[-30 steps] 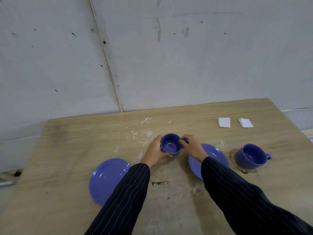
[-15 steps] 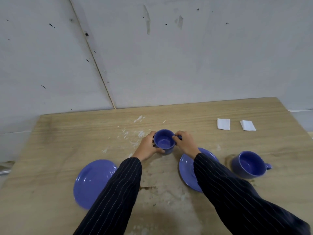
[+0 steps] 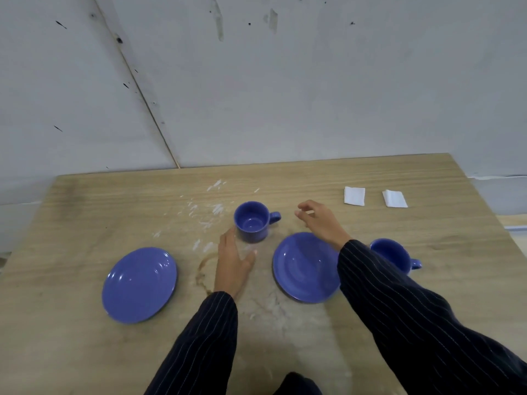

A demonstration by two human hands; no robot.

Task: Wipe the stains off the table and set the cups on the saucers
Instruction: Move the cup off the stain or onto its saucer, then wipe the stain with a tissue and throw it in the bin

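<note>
A blue cup (image 3: 252, 220) stands upright on the wooden table (image 3: 427, 229) with its handle pointing right, among white smears (image 3: 205, 215). My left hand (image 3: 232, 260) is open just below it, fingers near its base. My right hand (image 3: 320, 222) hovers open to the right of the handle, apart from it. One blue saucer (image 3: 305, 267) lies under my right forearm, another blue saucer (image 3: 139, 285) at the left. A second blue cup (image 3: 392, 253) stands at the right, partly hidden by my sleeve. A brown ring stain (image 3: 204, 270) marks the table beside my left hand.
Two folded white tissues (image 3: 354, 196) (image 3: 395, 198) lie at the back right of the table. A grey wall rises right behind the table's far edge. A pale smeared patch (image 3: 273, 306) spreads over the wood near the front.
Both hands have let go of the blue cup, which now stands on the table. The left hand drew back toward me and the right hand moved off to the right.
</note>
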